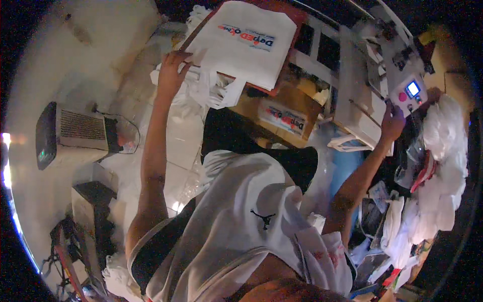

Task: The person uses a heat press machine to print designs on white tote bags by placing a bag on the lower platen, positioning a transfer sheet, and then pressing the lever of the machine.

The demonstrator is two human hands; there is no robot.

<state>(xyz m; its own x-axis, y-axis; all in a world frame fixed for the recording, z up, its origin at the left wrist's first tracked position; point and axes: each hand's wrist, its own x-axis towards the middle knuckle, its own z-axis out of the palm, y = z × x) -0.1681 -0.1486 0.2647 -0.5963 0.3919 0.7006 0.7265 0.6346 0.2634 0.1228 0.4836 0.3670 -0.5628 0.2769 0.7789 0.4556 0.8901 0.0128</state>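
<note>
Printed white fabric bags (245, 41) lie in a flat stack on a reddish board, their handles hanging towards me. At the stack's left edge is my left hand (174, 73), its fingertips near or touching the fabric; a firm grip cannot be made out. My right hand (393, 120) is at the near edge of a light-coloured machine, just below its control panel (409, 94) with a lit screen and a pink button. What its fingers touch is unclear. A cardboard box (279, 113) bearing a printed patch is under the stack's near side.
A boxy appliance (81, 130) with a grille and a cord stands on the left. More white cloth or bags (437, 204) are heaped at the right, beside clear plastic. A white frame (351, 141) juts out near my right forearm. A dark-topped box (90, 204) is at lower left.
</note>
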